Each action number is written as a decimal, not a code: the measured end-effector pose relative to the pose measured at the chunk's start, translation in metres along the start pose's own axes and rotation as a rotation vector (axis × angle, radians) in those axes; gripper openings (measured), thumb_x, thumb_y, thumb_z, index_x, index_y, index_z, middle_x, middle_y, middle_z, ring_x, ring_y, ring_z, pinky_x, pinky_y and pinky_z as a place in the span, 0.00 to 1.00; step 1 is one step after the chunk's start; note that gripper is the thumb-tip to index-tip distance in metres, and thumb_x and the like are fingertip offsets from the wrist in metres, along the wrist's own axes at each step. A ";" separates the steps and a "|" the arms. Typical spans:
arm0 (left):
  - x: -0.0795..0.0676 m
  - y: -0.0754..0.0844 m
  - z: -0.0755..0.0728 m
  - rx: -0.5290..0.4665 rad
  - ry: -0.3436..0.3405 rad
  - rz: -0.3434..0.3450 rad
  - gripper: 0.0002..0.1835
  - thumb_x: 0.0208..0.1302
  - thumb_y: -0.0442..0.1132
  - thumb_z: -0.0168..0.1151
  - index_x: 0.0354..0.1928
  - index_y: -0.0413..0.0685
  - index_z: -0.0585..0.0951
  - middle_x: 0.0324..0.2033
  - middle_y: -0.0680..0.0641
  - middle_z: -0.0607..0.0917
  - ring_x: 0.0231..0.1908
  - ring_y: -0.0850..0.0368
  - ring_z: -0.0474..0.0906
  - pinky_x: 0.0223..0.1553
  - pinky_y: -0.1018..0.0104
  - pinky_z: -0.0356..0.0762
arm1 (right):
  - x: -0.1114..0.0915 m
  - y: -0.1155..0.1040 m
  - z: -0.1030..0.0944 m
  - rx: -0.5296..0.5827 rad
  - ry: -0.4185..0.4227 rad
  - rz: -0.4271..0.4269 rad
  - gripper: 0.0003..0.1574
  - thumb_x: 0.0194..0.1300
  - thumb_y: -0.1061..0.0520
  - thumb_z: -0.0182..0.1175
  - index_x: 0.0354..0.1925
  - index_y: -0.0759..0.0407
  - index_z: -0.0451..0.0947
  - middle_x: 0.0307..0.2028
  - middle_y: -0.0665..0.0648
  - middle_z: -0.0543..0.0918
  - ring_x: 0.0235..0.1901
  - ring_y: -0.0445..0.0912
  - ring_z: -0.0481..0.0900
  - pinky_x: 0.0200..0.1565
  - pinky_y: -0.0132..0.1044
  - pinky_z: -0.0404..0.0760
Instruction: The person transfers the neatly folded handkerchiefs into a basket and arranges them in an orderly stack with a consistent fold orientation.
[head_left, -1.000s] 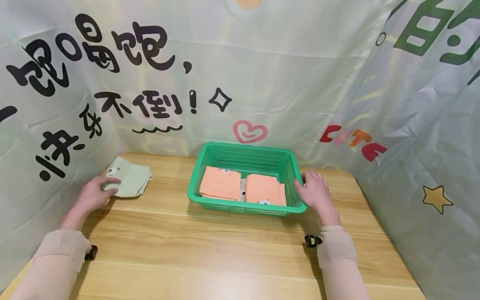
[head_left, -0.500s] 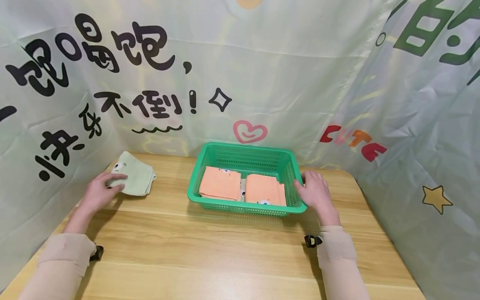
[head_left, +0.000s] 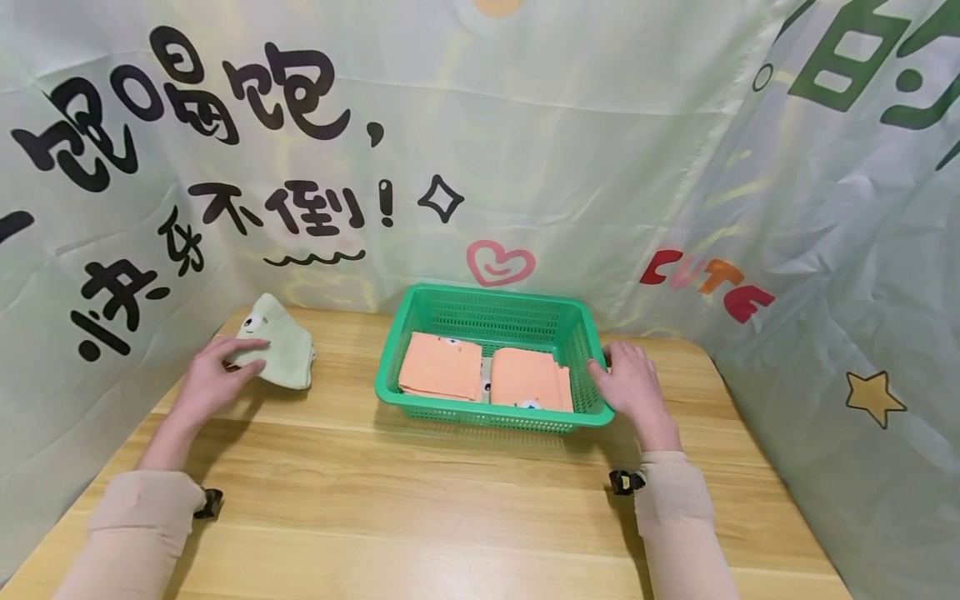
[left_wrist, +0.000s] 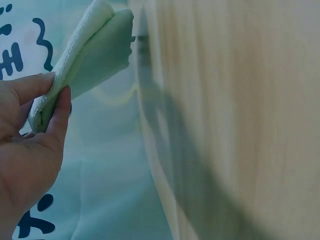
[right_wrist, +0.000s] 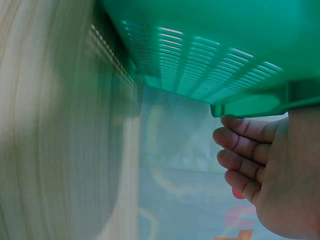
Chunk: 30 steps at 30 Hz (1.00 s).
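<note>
My left hand (head_left: 213, 375) pinches a folded pale green towel (head_left: 281, 346) by its near-left edge, thumb on one side and fingers on the other. In the left wrist view the towel (left_wrist: 95, 55) is tilted, its folded layers showing, and looks raised off the table. My right hand (head_left: 630, 379) grips the right rim of a green plastic basket (head_left: 491, 417), the thumb over the rim and the fingers outside. The right wrist view shows those fingers bent below the rim, the thumb hidden. Two folded orange towels, one left (head_left: 441, 367) and one right (head_left: 527, 379), lie side by side in the basket.
A wooden table (head_left: 420, 508) lies under everything. Printed fabric (head_left: 570, 167) encloses the table at the back and both sides. Between the two orange towels a narrow strip of pale cloth (head_left: 486, 383) shows, with a dark spot on it.
My left hand has moved right and a little away from me with the green towel, which has tipped up and come off the table. My right hand and the basket have stayed put.
</note>
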<state>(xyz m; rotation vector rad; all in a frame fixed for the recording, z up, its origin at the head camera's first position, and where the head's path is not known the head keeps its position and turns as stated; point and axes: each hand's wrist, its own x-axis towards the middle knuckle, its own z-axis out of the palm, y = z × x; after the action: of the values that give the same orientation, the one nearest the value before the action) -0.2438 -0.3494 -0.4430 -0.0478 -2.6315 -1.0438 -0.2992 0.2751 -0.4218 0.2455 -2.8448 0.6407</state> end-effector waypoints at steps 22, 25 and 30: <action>0.002 0.052 0.012 -0.192 0.049 0.060 0.22 0.71 0.41 0.69 0.64 0.43 0.81 0.58 0.45 0.77 0.41 0.64 0.74 0.36 0.79 0.75 | -0.002 0.001 0.000 0.002 0.001 0.000 0.24 0.76 0.49 0.52 0.51 0.69 0.77 0.48 0.68 0.80 0.53 0.65 0.71 0.56 0.65 0.66; 0.001 0.059 0.013 -0.222 0.054 0.054 0.22 0.70 0.42 0.69 0.63 0.44 0.82 0.56 0.49 0.77 0.40 0.64 0.74 0.37 0.78 0.76 | -0.002 0.002 0.000 0.001 0.002 -0.002 0.23 0.76 0.49 0.53 0.51 0.69 0.77 0.48 0.68 0.79 0.54 0.65 0.71 0.57 0.65 0.65; 0.001 0.070 0.013 -0.261 0.066 0.052 0.23 0.70 0.44 0.70 0.64 0.46 0.82 0.55 0.55 0.78 0.39 0.63 0.75 0.36 0.76 0.75 | -0.001 0.002 0.000 0.004 -0.001 -0.004 0.23 0.77 0.49 0.52 0.52 0.69 0.77 0.49 0.68 0.79 0.54 0.65 0.71 0.58 0.65 0.65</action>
<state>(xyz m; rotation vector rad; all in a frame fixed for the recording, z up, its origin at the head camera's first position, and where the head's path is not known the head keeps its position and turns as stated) -0.2381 -0.2892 -0.4056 -0.1362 -2.4073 -1.3394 -0.2988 0.2767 -0.4227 0.2529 -2.8437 0.6452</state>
